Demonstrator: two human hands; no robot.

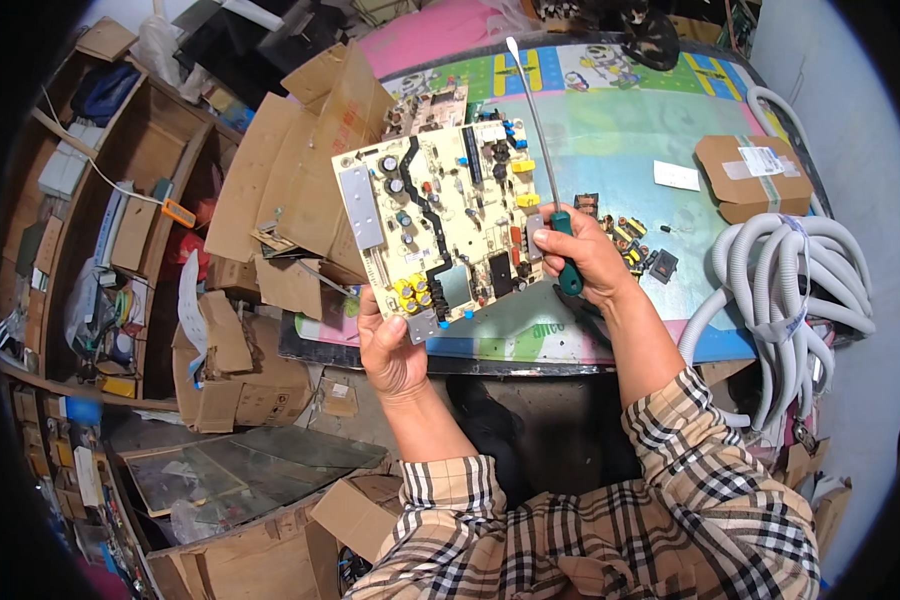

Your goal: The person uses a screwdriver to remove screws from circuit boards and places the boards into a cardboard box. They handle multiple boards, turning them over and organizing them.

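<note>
Between my two hands is a cream circuit board (425, 215), tilted up above the table's near edge. It carries capacitors, grey metal heat sinks and yellow parts. My left hand (392, 345) grips its lower left corner, thumb on a metal plate there. My right hand (580, 255) is closed on the board's right edge and also holds a screwdriver (565, 240) with a dark green handle. The long shaft points up and away, past the board's right side. Below the board, part of the table is hidden.
Loose electronic parts (630, 245) lie right of my right hand. Beyond them are a white card (676, 175), a flattened carton (755, 178) and coiled grey hose (770, 270). An open cardboard box (305, 160) stands left, by wooden shelves (150, 130). Another board (430, 110) lies behind.
</note>
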